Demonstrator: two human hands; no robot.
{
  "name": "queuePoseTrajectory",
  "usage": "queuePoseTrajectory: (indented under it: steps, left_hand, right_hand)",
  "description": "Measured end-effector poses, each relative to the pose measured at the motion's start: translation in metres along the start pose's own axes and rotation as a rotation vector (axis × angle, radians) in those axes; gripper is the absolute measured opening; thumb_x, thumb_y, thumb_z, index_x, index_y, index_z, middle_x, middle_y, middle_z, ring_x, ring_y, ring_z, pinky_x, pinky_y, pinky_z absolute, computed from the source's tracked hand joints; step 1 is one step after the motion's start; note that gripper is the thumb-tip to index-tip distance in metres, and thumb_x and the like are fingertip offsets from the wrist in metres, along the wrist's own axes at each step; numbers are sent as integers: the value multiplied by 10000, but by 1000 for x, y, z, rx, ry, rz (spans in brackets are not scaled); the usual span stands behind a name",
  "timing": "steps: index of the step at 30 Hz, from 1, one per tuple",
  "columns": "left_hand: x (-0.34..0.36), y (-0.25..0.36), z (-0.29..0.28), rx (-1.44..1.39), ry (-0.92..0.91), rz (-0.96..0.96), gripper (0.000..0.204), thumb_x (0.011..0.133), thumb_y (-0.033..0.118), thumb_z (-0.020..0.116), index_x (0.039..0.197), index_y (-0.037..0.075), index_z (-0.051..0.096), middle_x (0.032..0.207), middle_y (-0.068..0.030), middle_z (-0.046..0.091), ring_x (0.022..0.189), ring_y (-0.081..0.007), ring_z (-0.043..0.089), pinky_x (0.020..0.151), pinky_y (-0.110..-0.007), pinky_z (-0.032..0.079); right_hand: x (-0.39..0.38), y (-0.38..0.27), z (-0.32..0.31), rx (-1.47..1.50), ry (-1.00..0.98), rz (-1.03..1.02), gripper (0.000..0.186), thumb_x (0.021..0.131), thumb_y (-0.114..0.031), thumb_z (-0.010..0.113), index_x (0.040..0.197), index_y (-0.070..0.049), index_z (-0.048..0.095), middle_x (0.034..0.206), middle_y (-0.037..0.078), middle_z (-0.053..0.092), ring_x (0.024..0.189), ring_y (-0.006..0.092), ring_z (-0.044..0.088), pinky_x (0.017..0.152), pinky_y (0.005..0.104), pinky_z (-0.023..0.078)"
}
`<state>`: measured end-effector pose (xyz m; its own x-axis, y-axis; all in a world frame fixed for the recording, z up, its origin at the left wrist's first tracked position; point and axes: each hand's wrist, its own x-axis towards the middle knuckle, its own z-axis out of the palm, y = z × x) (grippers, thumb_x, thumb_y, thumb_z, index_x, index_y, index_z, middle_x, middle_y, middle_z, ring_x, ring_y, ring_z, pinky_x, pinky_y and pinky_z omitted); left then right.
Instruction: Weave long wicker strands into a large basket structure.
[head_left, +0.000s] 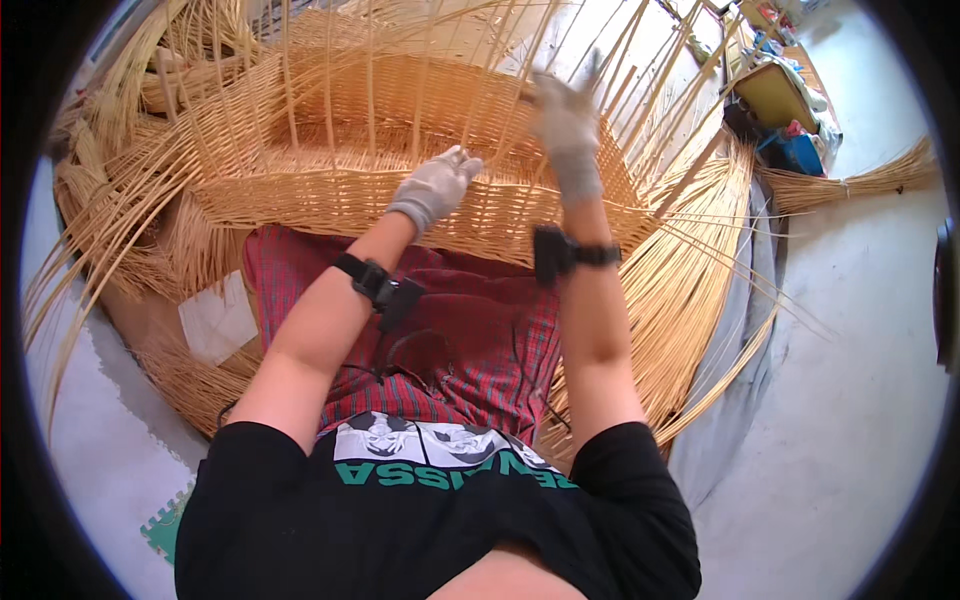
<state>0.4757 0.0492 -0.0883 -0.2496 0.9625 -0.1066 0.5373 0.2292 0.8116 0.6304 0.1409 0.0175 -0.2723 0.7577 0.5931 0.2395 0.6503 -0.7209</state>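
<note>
Nearest us, the plaid cloth covers our lap, probably to guard against scratches. Just past it sits the basket, long side toward us, likely for easy reach. Here's our left hand, gloved, fingers bent in at the near rim, perhaps steadying it; whether they pinch anything, we can't tell. Our right hand blurs above the right end, its grip unreadable! Farther off, cane lies heaped, seemingly kept within reach.
</note>
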Motion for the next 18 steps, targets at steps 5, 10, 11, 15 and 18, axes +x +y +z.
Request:
queuePoseTrajectory:
  steps: [5,10,11,15,18]
  left_hand:
    - [-13,8,-16,-40,-175,-136,297,980,326,690,1135,84,612,919,-81,650,793,-158,605,748,-354,512]
    - [-34,26,6,-211,367,215,371,977,246,694,1276,90,542,988,-86,684,816,-173,657,609,-317,545]
    - [-31,30,16,-235,404,402,381,988,259,675,1295,84,532,1017,-98,693,846,-176,674,603,-311,550]
    - [3,51,61,-53,-73,92,374,1036,399,557,1186,62,626,1080,-159,698,986,-249,685,866,-385,543]
    - [14,53,66,57,-33,-44,390,1039,431,548,1118,68,667,1039,-162,702,939,-256,662,931,-400,492]
  right_hand:
    - [-124,73,-87,397,88,623,373,1006,-156,631,1356,-49,559,1054,87,742,875,159,686,776,276,533]
    - [-173,87,-117,441,194,637,216,999,-186,670,1177,-64,659,1072,61,755,867,139,718,605,210,497]
    - [-160,80,-109,431,245,685,202,1002,-180,665,1171,-70,656,1073,64,756,875,144,725,597,203,492]
    - [-82,47,-58,296,257,498,254,1012,-142,604,1259,-92,629,1173,133,723,1045,206,705,725,286,558]
    - [-11,54,-32,-549,-77,-357,416,1022,-130,549,1437,-122,522,1311,186,655,1184,237,641,945,395,536]
